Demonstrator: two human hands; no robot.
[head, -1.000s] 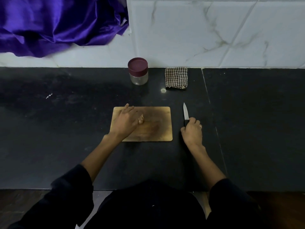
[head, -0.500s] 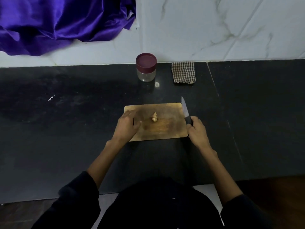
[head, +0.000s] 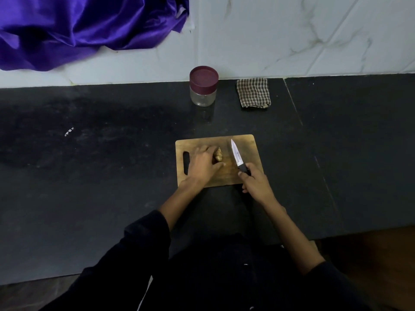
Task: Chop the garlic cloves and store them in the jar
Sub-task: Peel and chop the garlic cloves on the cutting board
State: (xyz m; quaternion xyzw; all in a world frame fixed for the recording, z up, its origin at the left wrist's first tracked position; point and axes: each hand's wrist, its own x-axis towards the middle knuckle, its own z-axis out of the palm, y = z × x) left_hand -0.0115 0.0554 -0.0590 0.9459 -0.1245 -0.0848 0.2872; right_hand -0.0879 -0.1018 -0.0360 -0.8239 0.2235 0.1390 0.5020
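A wooden chopping board [head: 244,144] lies on the black counter. Pale garlic cloves [head: 218,156] sit near its middle, and my left hand [head: 203,166] holds them between fingers and thumb, covering their left part. My right hand [head: 256,184] grips the black handle of a small knife [head: 236,155]. Its blade hangs over the board just right of the garlic, tip pointing away from me. A clear glass jar [head: 203,86] with a maroon lid on it stands at the back, by the wall.
A folded checked cloth [head: 253,92] lies right of the jar. Purple satin fabric [head: 85,25] hangs over the white ledge at the back left. The marble wall [head: 303,34] closes the back; the counter's front edge runs below my arms.
My right hand lifted the knife from the counter beside the board and brought it over the board. My left hand let go of the garlic, then closed on it again.
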